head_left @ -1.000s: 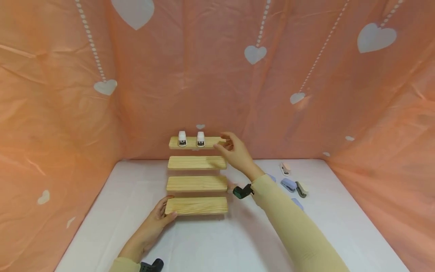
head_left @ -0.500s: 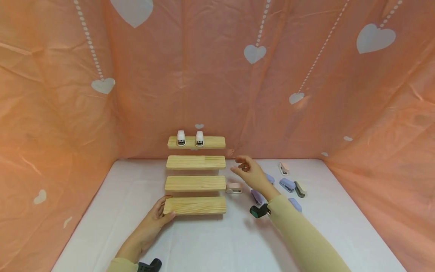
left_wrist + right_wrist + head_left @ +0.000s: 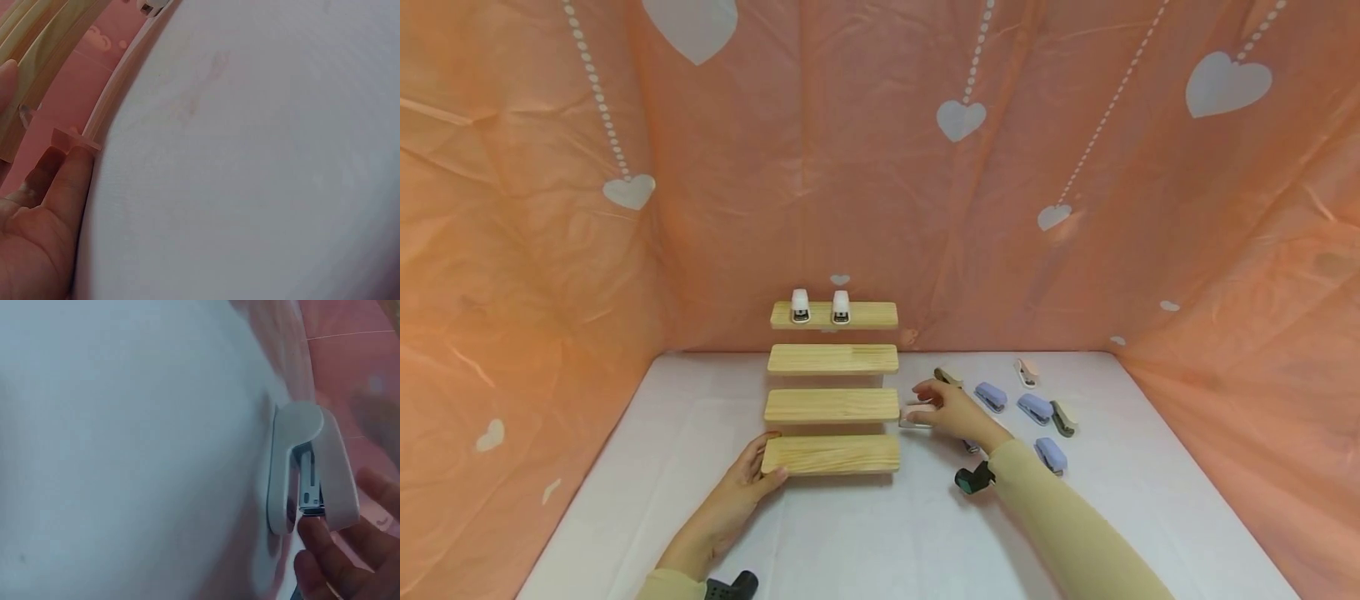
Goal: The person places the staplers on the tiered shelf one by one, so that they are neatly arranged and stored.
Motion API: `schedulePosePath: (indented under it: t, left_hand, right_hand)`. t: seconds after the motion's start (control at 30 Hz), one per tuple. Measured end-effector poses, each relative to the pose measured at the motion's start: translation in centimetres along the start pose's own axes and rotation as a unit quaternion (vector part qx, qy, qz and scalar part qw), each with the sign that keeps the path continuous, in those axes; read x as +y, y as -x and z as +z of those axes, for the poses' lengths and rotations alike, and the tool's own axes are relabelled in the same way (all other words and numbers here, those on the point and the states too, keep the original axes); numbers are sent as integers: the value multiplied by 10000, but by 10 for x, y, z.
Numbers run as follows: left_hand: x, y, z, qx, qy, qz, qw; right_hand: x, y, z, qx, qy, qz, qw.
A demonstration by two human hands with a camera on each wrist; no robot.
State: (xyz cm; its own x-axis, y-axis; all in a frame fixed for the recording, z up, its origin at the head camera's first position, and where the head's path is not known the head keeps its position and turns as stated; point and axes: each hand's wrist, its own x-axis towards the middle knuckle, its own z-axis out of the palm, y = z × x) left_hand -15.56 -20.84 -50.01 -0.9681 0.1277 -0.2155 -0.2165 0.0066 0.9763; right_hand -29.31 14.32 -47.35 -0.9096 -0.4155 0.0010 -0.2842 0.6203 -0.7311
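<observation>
Holding the left end of the lowest board [image 3: 842, 455] of the wooden shelf [image 3: 832, 406] with the left hand [image 3: 730, 504], thumb in front, other fingers tucked behind. Having the right hand [image 3: 958, 415] low down, fingers bent, at the mouth end of a pale stapler [image 3: 337, 469]. Hard to tell from here: maybe a real grip, maybe just a light touch.

Place of the pale stapler: base down on the white surface [image 3: 850, 542], just beside the right end of the second-lowest board [image 3: 820, 406]. Long way of it: side to side, round back end toward the shelf, mouth end toward the right hand. Much nearer to the right hand than to the left, with the shelf in between.

By guess, best to pinch from the mouth end and lift straight up first, so as not to bump the shelf with the round end. Good to watch out, too, for the olive stapler [image 3: 947, 377] just past the right fingers and the blue stapler [image 3: 991, 397] near it. Up on the top board [image 3: 876, 315], two white staplers [image 3: 801, 306], side by side.
</observation>
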Motion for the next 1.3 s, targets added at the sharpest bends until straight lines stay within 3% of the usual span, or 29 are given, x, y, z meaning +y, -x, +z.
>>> schedulePosePath:
  t: [0.17, 0.43, 0.8, 1.03, 1.3]
  left_hand:
    - [-1, -1, 0, -44, 80, 22, 10000]
    - [-1, -1, -1, 4, 74, 13, 10000]
    - [-2, -1, -1, -20, 46, -6, 10000]
    - [-2, -1, -1, -41, 49, 16, 10000]
    - [-2, -1, 0, 6, 30, 45, 10000]
  right_hand:
    - [3, 1, 2, -160, 66, 92, 9998]
    - [7, -2, 2, -206, 249, -95, 9994]
    - [4, 2, 0, -156, 466, 268, 9984]
    - [4, 5, -4, 117, 554, 26, 9984]
    - [-13, 12, -25, 751, -172, 8, 9970]
